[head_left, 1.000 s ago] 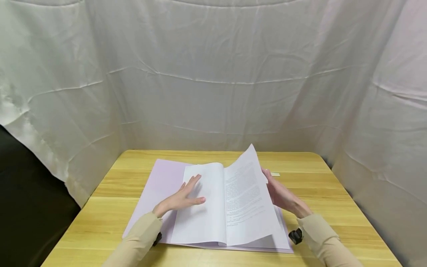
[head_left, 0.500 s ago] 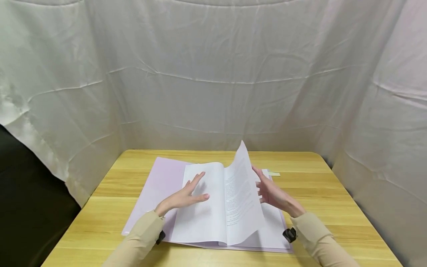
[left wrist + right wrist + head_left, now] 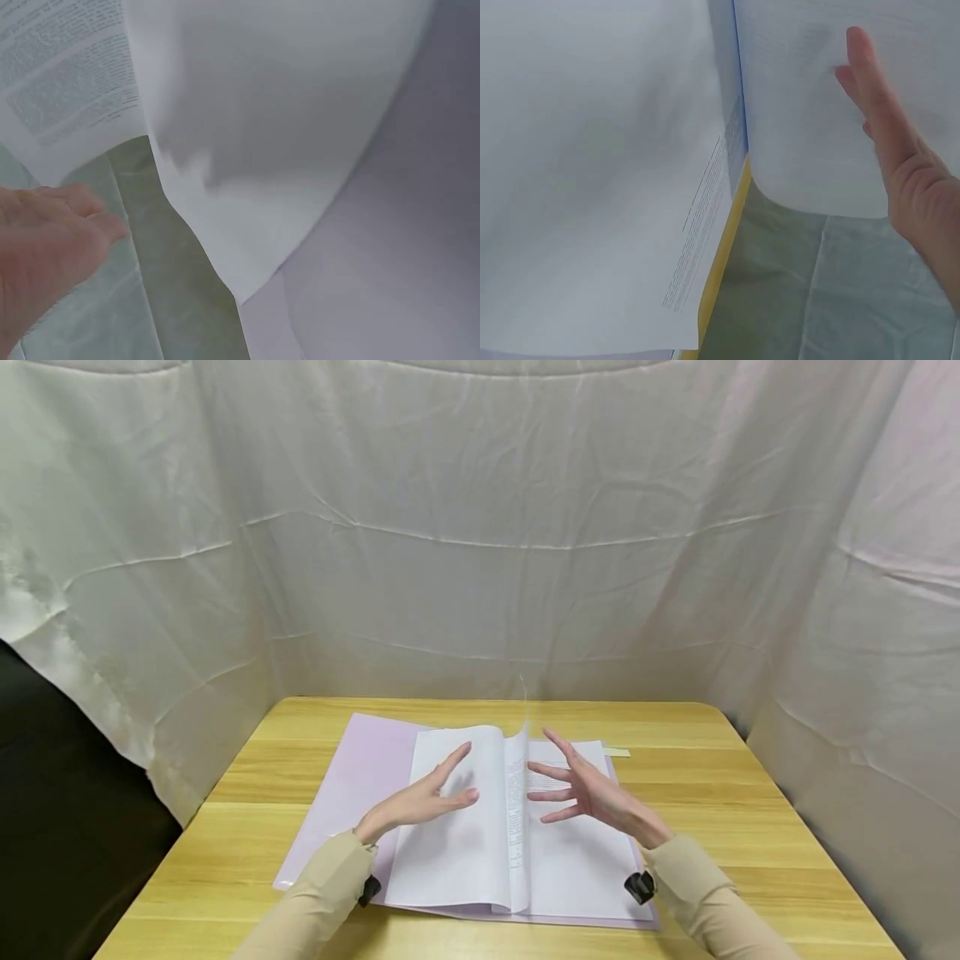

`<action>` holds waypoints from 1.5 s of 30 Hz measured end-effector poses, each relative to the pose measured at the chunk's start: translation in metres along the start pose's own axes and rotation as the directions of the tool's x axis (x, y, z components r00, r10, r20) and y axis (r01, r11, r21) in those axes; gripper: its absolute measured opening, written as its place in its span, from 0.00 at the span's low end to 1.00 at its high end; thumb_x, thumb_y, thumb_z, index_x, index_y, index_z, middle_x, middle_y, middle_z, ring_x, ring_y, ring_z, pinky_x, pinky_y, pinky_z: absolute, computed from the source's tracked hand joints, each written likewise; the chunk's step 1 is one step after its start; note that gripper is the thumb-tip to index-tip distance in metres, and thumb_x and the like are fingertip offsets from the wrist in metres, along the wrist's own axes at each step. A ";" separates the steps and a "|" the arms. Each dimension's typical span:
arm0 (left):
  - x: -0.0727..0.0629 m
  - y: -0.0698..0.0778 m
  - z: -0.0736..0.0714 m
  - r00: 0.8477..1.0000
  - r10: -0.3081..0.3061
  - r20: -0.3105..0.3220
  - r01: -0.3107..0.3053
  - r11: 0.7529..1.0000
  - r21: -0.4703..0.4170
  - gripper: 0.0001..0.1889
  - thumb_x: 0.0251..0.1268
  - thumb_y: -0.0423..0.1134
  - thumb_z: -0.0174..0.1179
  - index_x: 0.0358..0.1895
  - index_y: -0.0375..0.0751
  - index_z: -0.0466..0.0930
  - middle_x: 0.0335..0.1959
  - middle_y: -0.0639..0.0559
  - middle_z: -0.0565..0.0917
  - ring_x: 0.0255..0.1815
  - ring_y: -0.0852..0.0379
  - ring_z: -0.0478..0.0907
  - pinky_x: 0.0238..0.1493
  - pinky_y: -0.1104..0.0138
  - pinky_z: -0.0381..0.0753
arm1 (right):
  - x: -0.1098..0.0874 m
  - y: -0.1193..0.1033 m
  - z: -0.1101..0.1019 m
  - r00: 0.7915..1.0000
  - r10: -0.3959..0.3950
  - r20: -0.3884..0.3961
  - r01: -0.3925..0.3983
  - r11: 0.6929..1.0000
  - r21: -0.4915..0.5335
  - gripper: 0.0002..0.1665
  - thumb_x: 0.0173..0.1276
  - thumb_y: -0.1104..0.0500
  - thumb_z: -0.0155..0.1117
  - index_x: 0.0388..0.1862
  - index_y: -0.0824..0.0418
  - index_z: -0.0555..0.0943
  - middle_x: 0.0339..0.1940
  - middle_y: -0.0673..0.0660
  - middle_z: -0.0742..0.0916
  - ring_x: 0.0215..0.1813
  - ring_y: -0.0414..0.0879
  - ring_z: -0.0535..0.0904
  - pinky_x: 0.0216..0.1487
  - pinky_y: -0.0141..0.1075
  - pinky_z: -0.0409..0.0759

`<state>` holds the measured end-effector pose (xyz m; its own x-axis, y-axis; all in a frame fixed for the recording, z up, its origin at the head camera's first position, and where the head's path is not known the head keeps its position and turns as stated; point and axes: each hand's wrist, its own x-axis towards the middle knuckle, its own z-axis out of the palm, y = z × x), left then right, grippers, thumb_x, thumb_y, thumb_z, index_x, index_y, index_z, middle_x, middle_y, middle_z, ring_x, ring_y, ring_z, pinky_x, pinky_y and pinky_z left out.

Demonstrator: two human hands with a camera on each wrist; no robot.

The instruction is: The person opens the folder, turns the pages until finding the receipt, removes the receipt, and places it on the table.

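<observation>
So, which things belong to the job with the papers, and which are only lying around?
Belonging:
white printed sheet
open lilac folder
bare left hand
bare right hand

Only around:
pale grey fabric curtain
yellow wooden table
small cream strip, purpose unclear

And here's the table [image 3: 720, 768], a light yellow wood top, its grain running side to side in broad bands, both far corners nicely rounded off. Right across the middle, look, lies a lilac folder [image 3: 352, 777], spread open on the wood, well in from the left and right edges. Its left cover sits at a slant, the near left corner catching a bit of light. Bare wood runs along the far side, between folder and table edge. Over at the folder's far right, there's a small pale tab [image 3: 617, 752] poking out past the edge; attached or simply lying there, I can't tell!
</observation>
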<state>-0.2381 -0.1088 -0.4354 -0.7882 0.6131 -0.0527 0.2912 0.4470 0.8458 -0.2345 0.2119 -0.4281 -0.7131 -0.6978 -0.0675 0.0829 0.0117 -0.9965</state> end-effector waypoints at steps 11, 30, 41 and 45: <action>0.007 0.004 0.001 0.995 0.088 0.047 -0.072 0.960 -0.272 0.46 0.77 0.52 0.52 0.83 0.42 0.31 0.84 0.37 0.41 0.85 0.40 0.41 0.82 0.46 0.51 | 0.009 0.005 0.007 1.000 0.014 0.004 -0.014 0.999 -0.043 0.35 0.83 0.38 0.22 0.83 0.38 0.30 0.83 0.71 0.50 0.73 0.73 0.67 0.62 0.56 0.82; 0.010 0.005 0.001 0.996 -0.068 -0.066 0.023 0.851 -0.525 0.42 0.77 0.52 0.53 0.82 0.43 0.40 0.81 0.30 0.52 0.80 0.34 0.57 0.73 0.41 0.69 | 0.016 0.010 0.014 0.999 0.043 -0.034 -0.048 0.986 -0.161 0.36 0.83 0.37 0.23 0.84 0.41 0.36 0.83 0.67 0.57 0.69 0.67 0.76 0.62 0.50 0.83; 0.013 0.005 -0.001 0.973 -0.124 -0.196 -0.003 0.839 -0.544 0.41 0.73 0.36 0.57 0.81 0.41 0.42 0.72 0.30 0.70 0.55 0.52 0.84 0.49 0.63 0.87 | 0.024 0.014 0.014 0.997 0.047 -0.065 -0.061 0.970 -0.235 0.36 0.84 0.40 0.30 0.85 0.49 0.42 0.80 0.68 0.64 0.59 0.63 0.82 0.56 0.42 0.83; 0.013 0.003 -0.003 0.951 -0.163 -0.263 0.003 0.855 -0.519 0.44 0.66 0.29 0.61 0.81 0.38 0.45 0.71 0.29 0.71 0.51 0.50 0.86 0.47 0.62 0.87 | 0.025 0.015 0.014 0.996 0.038 -0.076 -0.056 0.967 -0.249 0.36 0.85 0.41 0.31 0.84 0.51 0.43 0.79 0.69 0.66 0.57 0.65 0.81 0.55 0.41 0.83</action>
<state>-0.2489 -0.1015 -0.4323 -0.9396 0.3389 -0.0480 -0.0346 0.0455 0.9984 -0.2414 0.1846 -0.4436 -0.7604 -0.6403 -0.1088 -0.0531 0.2283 -0.9721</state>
